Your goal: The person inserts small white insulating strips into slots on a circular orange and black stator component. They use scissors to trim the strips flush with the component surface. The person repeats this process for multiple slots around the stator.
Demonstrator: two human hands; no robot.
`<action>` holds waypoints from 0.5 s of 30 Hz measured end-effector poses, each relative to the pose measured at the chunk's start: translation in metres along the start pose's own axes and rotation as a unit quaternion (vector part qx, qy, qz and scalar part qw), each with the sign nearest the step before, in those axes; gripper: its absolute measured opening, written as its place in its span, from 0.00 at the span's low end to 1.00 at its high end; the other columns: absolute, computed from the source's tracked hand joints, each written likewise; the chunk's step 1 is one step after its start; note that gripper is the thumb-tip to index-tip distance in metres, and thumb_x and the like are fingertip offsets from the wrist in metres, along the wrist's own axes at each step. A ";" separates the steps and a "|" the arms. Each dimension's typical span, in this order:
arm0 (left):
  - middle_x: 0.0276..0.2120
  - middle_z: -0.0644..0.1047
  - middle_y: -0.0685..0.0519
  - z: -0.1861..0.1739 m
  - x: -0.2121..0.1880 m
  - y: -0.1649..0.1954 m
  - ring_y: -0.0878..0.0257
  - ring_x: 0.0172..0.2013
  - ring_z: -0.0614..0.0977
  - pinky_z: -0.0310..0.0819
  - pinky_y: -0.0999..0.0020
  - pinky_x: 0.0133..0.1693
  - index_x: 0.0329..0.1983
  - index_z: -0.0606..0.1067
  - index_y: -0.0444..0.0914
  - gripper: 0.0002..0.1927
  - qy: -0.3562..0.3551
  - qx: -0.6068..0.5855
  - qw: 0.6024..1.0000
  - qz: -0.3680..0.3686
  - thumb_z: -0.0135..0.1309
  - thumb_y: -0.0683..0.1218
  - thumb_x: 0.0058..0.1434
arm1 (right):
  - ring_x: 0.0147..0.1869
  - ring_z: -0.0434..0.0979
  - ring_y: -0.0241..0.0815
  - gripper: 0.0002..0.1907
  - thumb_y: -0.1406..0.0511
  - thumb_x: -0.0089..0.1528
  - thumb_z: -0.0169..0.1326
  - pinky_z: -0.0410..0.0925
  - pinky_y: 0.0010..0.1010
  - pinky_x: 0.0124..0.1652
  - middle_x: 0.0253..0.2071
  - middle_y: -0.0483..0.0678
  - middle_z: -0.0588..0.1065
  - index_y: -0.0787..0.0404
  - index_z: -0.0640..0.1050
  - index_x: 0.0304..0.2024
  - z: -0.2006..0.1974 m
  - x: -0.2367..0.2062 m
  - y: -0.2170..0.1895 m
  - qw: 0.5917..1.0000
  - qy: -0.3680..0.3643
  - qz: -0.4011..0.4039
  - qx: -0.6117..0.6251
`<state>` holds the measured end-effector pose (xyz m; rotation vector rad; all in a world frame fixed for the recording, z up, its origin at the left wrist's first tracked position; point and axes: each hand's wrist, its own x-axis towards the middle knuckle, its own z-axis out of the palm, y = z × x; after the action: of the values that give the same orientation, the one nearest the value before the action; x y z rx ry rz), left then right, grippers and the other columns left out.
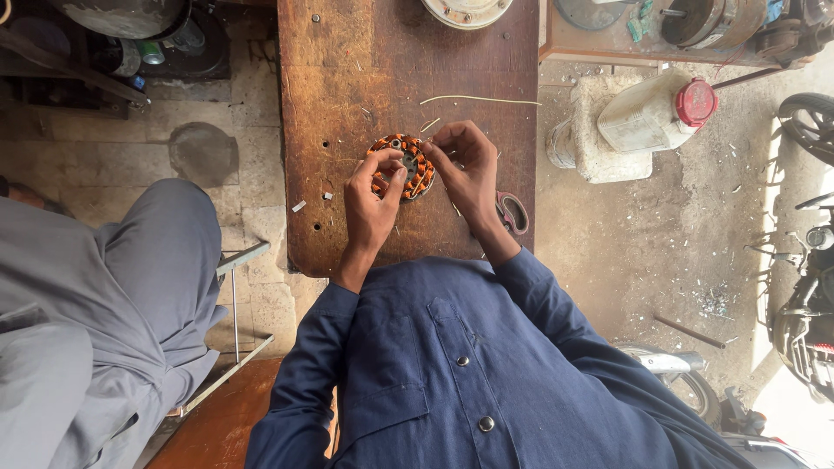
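The round copper-wound coil (pixel 402 167) is gripped by both the left hand (pixel 372 201) and the right hand (pixel 469 169), kept flat on the table (pixel 347 78) so it stays steady.

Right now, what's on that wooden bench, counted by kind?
Copper-wound stator ring, held by left hand and right hand: 1
Scissors with red handles: 1
Long pale wire strand: 1
Round metal cover at the far edge: 1
Total: 4

Single head-worn camera, looking straight down over the wearer's blue shirt front (pixel 469 365) onto the wooden bench (pixel 347 69). Close range; the bench fills the top centre. Concrete floor (pixel 634 234) shows on both sides; no second view to overlap.
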<state>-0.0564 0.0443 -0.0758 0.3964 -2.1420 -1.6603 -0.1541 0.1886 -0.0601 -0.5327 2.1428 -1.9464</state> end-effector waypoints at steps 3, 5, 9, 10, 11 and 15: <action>0.38 0.83 0.54 -0.002 0.001 0.003 0.67 0.38 0.85 0.77 0.71 0.35 0.52 0.77 0.37 0.11 0.000 -0.012 1.000 -0.015 0.57 0.41 0.67 | 0.44 0.81 0.31 0.09 0.70 0.65 0.64 0.76 0.24 0.45 0.39 0.45 0.79 0.63 0.75 0.42 0.003 0.000 0.001 1.000 -0.002 0.006 0.029; 0.37 0.83 0.54 -0.003 0.002 0.005 0.67 0.37 0.85 0.77 0.71 0.36 0.52 0.77 0.37 0.11 0.002 -0.013 1.000 -0.022 0.58 0.41 0.67 | 0.44 0.81 0.31 0.08 0.70 0.65 0.64 0.76 0.24 0.45 0.39 0.46 0.80 0.63 0.76 0.42 0.004 -0.001 0.002 0.999 -0.008 0.016 0.041; 0.37 0.83 0.54 -0.003 0.003 0.009 0.67 0.37 0.84 0.77 0.70 0.36 0.52 0.76 0.37 0.11 0.005 -0.010 1.000 -0.018 0.59 0.41 0.67 | 0.42 0.81 0.31 0.09 0.70 0.65 0.64 0.75 0.24 0.43 0.38 0.46 0.81 0.63 0.76 0.42 0.005 -0.003 0.004 0.999 -0.009 0.018 0.043; 0.37 0.83 0.54 -0.003 0.003 0.009 0.67 0.37 0.84 0.77 0.70 0.36 0.53 0.76 0.37 0.12 0.007 -0.011 1.000 -0.015 0.59 0.41 0.67 | 0.42 0.81 0.31 0.09 0.70 0.65 0.64 0.75 0.24 0.43 0.38 0.46 0.81 0.63 0.76 0.42 0.005 -0.003 0.005 0.999 -0.006 0.015 0.046; 0.37 0.83 0.54 -0.003 0.003 0.009 0.67 0.36 0.84 0.77 0.70 0.36 0.54 0.76 0.36 0.13 0.006 -0.014 1.000 -0.019 0.59 0.41 0.66 | 0.43 0.81 0.31 0.09 0.70 0.65 0.64 0.75 0.24 0.43 0.38 0.46 0.81 0.63 0.75 0.43 0.005 -0.003 0.006 0.999 -0.003 0.014 0.046; 0.37 0.83 0.53 -0.003 0.002 0.008 0.67 0.37 0.83 0.78 0.69 0.39 0.57 0.74 0.36 0.17 0.010 -0.029 1.000 -0.002 0.61 0.42 0.66 | 0.44 0.82 0.32 0.11 0.70 0.64 0.64 0.76 0.24 0.44 0.40 0.47 0.81 0.63 0.75 0.45 0.007 -0.003 0.007 0.998 -0.005 0.019 0.057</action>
<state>-0.0568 0.0424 -0.0667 0.3979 -2.0737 -1.7095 -0.1491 0.1839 -0.0685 -0.4773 2.0062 -2.0257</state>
